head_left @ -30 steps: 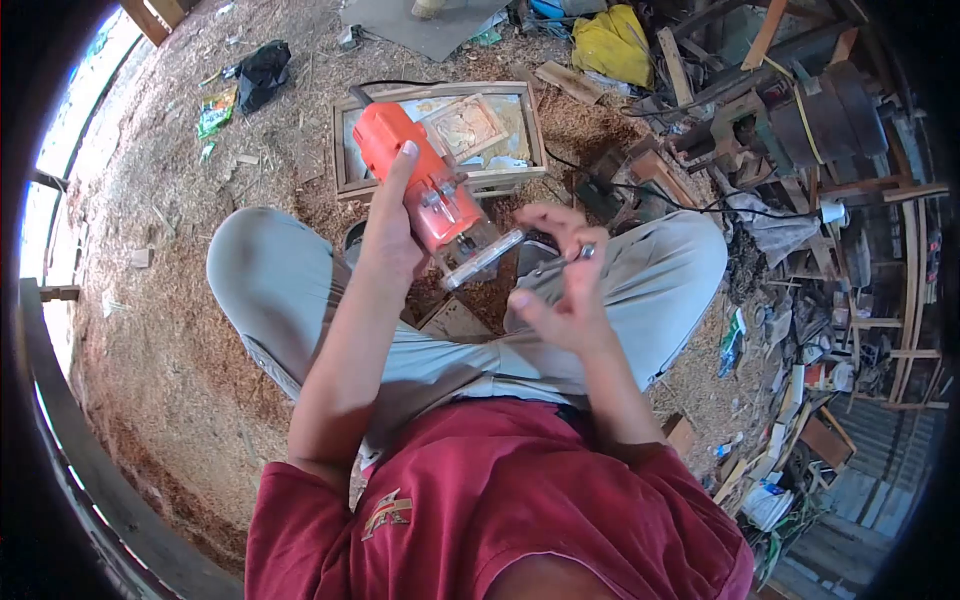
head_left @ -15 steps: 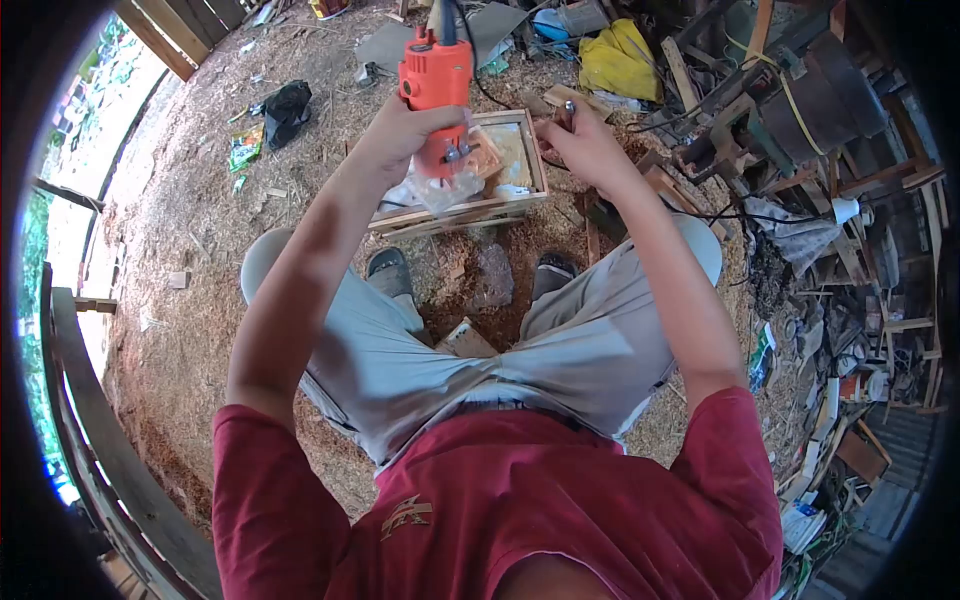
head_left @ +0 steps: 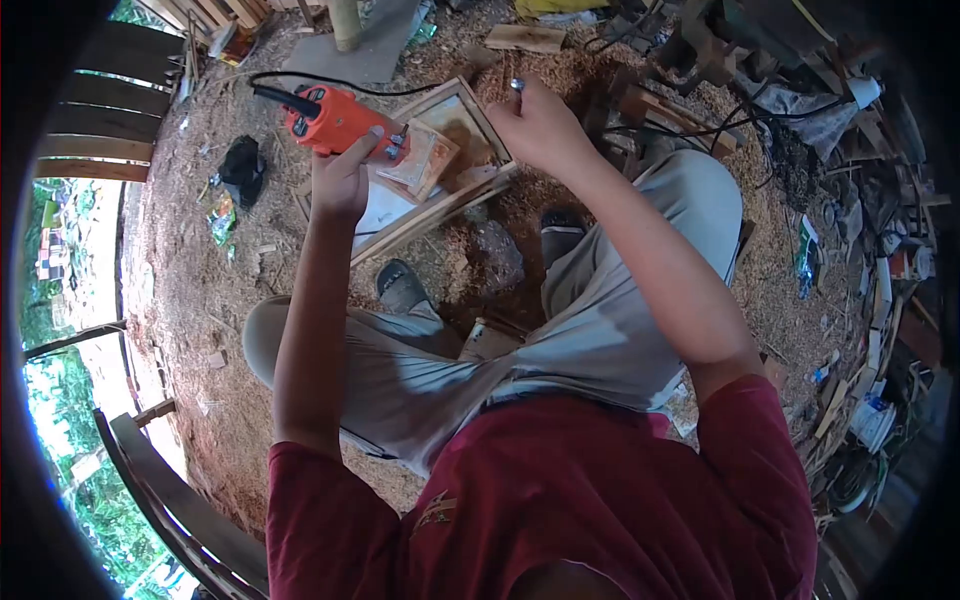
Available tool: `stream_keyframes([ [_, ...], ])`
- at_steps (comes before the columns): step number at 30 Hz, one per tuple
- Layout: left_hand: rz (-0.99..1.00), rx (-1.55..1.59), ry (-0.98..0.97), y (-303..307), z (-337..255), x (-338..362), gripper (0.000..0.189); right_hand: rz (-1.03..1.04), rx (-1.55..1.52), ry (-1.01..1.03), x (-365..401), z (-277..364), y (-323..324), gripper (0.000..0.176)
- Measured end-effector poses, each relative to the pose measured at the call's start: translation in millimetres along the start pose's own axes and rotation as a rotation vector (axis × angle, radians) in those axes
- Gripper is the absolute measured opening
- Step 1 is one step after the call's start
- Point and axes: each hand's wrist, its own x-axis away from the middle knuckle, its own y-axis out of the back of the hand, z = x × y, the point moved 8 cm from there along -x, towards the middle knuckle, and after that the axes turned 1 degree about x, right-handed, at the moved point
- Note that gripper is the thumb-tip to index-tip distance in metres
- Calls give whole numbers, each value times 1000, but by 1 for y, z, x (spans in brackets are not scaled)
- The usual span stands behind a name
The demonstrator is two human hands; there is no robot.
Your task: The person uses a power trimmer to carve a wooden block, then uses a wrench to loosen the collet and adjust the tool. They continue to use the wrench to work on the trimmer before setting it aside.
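My left hand (head_left: 342,180) is wrapped round an orange trim router (head_left: 340,122). The router lies tilted nearly on its side, its black cord end to the left and its metal clamp screws to the right. Below and beside it is a shallow wooden box (head_left: 425,222), which holds a square wooden piece (head_left: 440,160) and a white sheet (head_left: 383,210). Off the box's right corner, my right hand (head_left: 540,130) is closed with a small shiny metal piece (head_left: 517,85) showing at the fingers. Its exact kind cannot be made out.
A black cord (head_left: 670,130) runs rightward from near my right hand. Wood shavings cover the ground round my sandalled feet. A black plastic bag (head_left: 242,172) lies at left, a loose board (head_left: 525,38) ahead, and scrap timber and machinery crowd the right side.
The router has gone from upright to tilted leftward, lower over the box. My view has turned, so the box appears slanted. My right hand still holds the metal piece.
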Motion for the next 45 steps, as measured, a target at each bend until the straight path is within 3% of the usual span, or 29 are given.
stream_keyframes([
  [3, 0, -53, 49, -3, 16, -3, 50, 23, 1, -4, -2, -1, -5, 40],
  [6, -17, 110, 120, -4, 29, -6, 43, 73, 1, -19, 1, 4, -8, 40],
  [17, 20, -52, 31, 4, 45, -18, 41, 112, 59, 6, 7, 8, -11, 43],
  [26, 10, -33, -7, 8, 59, -21, 22, 128, 157, 24, 8, 11, -14, 44],
  [29, 40, -27, 0, 5, 56, -21, 20, 433, 226, -273, 18, 27, -6, 79],
  [31, 99, 31, 0, -1, 51, -25, 21, 436, 198, -215, 21, 36, 2, 61],
  [33, 18, -10, 61, -3, 49, -25, 14, 451, 149, -236, 23, 31, -4, 49],
  [38, -75, -37, 34, -14, 37, -22, 6, 418, 217, -183, 22, 27, -8, 52],
  [45, -46, -152, 58, -21, 34, -19, 8, 482, 191, -191, 30, 35, -2, 55],
])
